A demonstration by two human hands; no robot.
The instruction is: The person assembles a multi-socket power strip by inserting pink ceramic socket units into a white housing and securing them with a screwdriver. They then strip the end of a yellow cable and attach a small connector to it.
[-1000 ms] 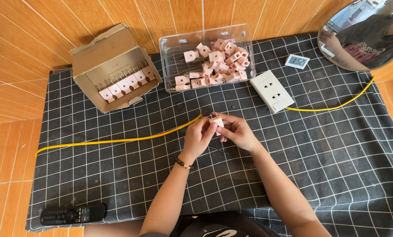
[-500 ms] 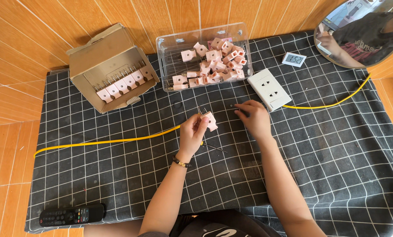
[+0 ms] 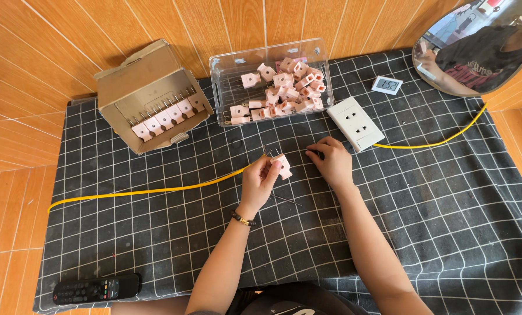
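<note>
The small pale-pink plastic plug body with two metal prongs (image 3: 282,165) sits pinched between the thumb and fingers of the left hand (image 3: 259,181), held a little above the black cloth with a white grid (image 3: 156,233) that covers the desk, prongs pointing up and to the left. The right hand (image 3: 331,162) rests on the cloth just to the right of it, fingers curled down onto a small dark item (image 3: 313,154) at their tips; what that item is cannot be told, nor whether the fingers have closed on it or only touch it.

The step in hand appears to be fitting a small part to the plug body. To do it well, the left hand should keep its grip on the pink shell and off the prongs, so the open face stays turned towards the right hand. The right hand does best to take the small piece with fingertips only, since a thin metal pin (image 3: 285,200) already lies loose on the cloth below the left hand and such parts are easily lost against the grid.

The clear plastic tray of pink plug bodies (image 3: 231,64) stands behind, near the white socket plate (image 3: 355,122) with its yellow cable (image 3: 430,144). The cardboard box holding a row of pronged plugs (image 3: 126,76) stands to the left.
</note>
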